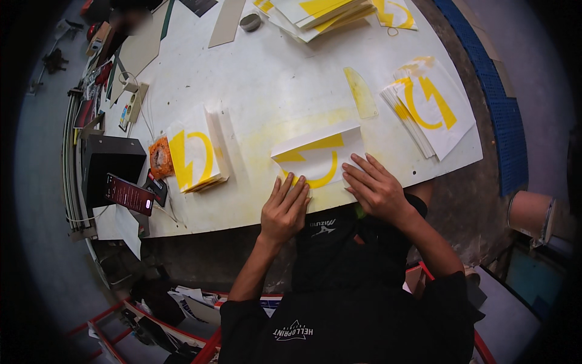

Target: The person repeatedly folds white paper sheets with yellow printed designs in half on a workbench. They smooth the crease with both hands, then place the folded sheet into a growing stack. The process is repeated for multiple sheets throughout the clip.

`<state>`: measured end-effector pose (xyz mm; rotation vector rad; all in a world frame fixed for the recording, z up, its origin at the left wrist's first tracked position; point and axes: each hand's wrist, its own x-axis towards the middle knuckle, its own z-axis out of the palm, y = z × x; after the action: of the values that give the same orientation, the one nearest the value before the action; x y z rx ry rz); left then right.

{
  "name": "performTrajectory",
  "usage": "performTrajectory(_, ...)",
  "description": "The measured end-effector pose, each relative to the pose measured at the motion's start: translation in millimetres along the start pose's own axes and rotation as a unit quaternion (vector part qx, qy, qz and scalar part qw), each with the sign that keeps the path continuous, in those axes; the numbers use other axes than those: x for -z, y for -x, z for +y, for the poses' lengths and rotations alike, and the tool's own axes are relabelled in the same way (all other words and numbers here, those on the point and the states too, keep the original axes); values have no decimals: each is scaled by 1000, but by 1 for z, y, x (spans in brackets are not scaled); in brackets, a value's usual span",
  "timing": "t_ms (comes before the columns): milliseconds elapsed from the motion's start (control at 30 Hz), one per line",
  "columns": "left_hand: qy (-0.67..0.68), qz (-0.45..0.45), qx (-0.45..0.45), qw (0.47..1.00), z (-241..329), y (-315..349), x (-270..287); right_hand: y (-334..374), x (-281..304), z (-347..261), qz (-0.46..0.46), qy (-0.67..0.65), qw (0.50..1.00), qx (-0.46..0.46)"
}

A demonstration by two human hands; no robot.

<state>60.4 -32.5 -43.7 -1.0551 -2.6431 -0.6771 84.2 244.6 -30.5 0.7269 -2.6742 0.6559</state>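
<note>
A white paper sheet with a bold yellow print lies on the table in front of me, its far part folded over or raised. My left hand rests on its near left corner, fingers stretched out and touching the paper. On the right side of the sheet, my right hand lies with its fingers flat and spread. Just beyond the sheet is a clear, curved plastic piece stained yellow.
To the right sits a stack of printed white papers; another stack stands to the left. More printed papers lie at the far side. Left of these are an orange packet, a lit phone and a black box.
</note>
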Motion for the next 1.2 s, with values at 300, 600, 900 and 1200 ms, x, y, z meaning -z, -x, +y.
performTrajectory(300, 16, 6, 11, 1000, 3, -3, 2, 1, -2, 2, 5, 16, 1000, 6)
performTrajectory(600, 15, -56, 41, 997, -4, 9, 13, -10, -17, -23, -13, 46, 998, -31)
performTrajectory(900, -79, -19, 65, 995, 14, 3, 10, 21, 7, 4, 3, 82, 992, -96)
performTrajectory(1200, -32, -44, 89, 995, 61, -13, -20, -25, 20, -18, 21, 50, 994, -90)
